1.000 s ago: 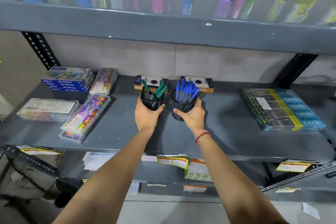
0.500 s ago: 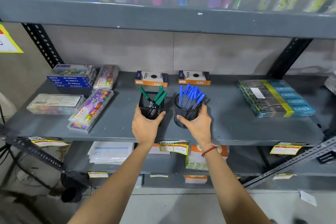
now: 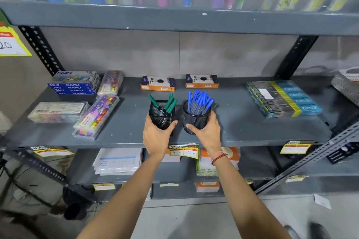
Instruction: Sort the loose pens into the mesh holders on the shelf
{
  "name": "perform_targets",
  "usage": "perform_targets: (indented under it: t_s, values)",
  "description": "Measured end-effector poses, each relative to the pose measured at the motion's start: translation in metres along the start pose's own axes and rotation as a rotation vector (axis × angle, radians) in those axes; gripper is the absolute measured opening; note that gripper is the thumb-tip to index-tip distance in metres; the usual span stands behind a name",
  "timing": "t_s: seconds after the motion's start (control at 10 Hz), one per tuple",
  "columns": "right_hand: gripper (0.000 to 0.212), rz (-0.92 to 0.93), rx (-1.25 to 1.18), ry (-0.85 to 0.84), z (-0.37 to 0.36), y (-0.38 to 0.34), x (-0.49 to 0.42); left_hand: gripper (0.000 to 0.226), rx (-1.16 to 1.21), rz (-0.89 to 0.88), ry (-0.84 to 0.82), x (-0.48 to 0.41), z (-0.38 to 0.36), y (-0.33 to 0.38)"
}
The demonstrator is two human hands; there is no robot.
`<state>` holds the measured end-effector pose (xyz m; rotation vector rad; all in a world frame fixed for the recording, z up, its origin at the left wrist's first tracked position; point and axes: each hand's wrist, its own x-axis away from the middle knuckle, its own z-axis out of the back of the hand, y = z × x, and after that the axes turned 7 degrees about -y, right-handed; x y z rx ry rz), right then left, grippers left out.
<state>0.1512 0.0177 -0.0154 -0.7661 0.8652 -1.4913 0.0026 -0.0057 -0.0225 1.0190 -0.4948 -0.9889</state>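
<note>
Vs 1 s ago: both holders have been pulled fwd, away from the two orange boxes [image 3: 157, 83] at the back of the shelf [image 3: 242, 130]; now well apart from them, nearer the front edge. The camera view has also backed off and tilted.

Grip state: left hand [image 3: 157, 136] is wrapped around the left mesh holder [image 3: 161, 115], thumb seen at the holder's 3 o'clock side, fingers hidden behind. Right hand [image 3: 206, 134] is closed on the right mesh holder [image 3: 195, 119], thumb across its front at 9 o'clock, fingers curled round the 3 o'clock side. Both holders appear upright; whether lifted or slid on the shelf can't be told.

Task things: green pens [image 3: 169, 104] are held in the left holder, a few only, splayed toward 11 and 1 o'clock. Blue pens [image 3: 200, 101] are packed in the right holder, leaning toward 1 o'clock. Pens sit directly at 12 o'clock above each grip.

No loose pens are seen on the shelf. Judged: sorting by colour looks done or nearly so; holders are prob. just being repositioned. Tip risk is judged low, though the blue load is top-heavy.
</note>
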Motion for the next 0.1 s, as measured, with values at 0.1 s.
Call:
perform_targets:
  t_s: [0.1]
  values:
    - [0.086, 0.047, -0.001, 0.122, 0.0014, -0.0043, 0.0126, 0.09, 0.018, -0.047, -0.036, -0.0006, 0.0018, -0.0065]
